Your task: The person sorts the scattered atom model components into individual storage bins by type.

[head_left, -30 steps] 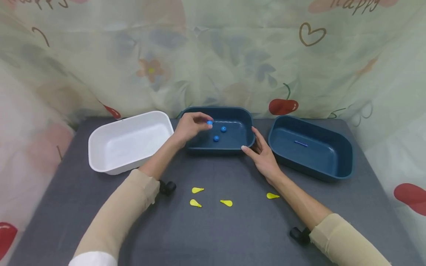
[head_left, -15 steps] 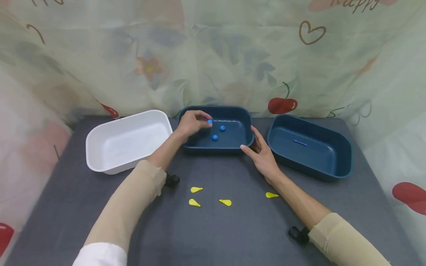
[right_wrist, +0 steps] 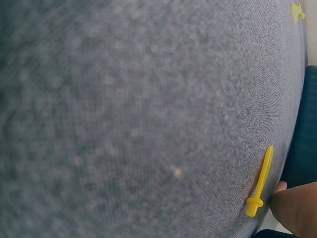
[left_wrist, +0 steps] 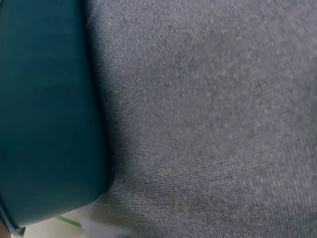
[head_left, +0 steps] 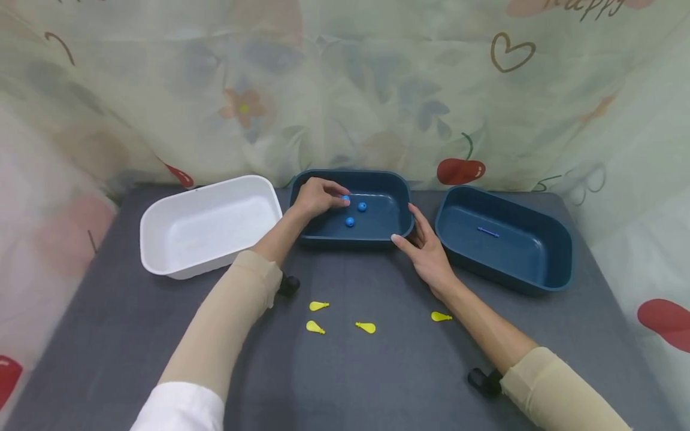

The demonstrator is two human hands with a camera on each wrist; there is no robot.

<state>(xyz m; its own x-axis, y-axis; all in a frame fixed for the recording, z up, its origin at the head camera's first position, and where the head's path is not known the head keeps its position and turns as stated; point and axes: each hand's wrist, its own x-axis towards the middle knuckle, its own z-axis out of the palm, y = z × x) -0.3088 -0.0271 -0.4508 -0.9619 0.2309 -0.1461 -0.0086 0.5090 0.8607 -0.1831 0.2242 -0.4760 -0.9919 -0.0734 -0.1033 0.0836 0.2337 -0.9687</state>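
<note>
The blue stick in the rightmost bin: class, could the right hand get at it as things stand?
Probably yes: the right hand is near the rightmost bin, whose top is open, and nothing covers the blue stick. It would first have to leave the corner of the middle bin.

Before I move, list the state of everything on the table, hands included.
middle dark-blue tub, upright, uncovered
left hand, pinching one blue bead
right hand, holding a corner of middle dark-blue tub
other two blue beads, lying in middle dark-blue tub
right dark-blue tub, upright, uncovered
blue rod, lying in right dark-blue tub
white tub, upright, uncovered
four yellow teardrop-shaped pieces, lying on table
</note>
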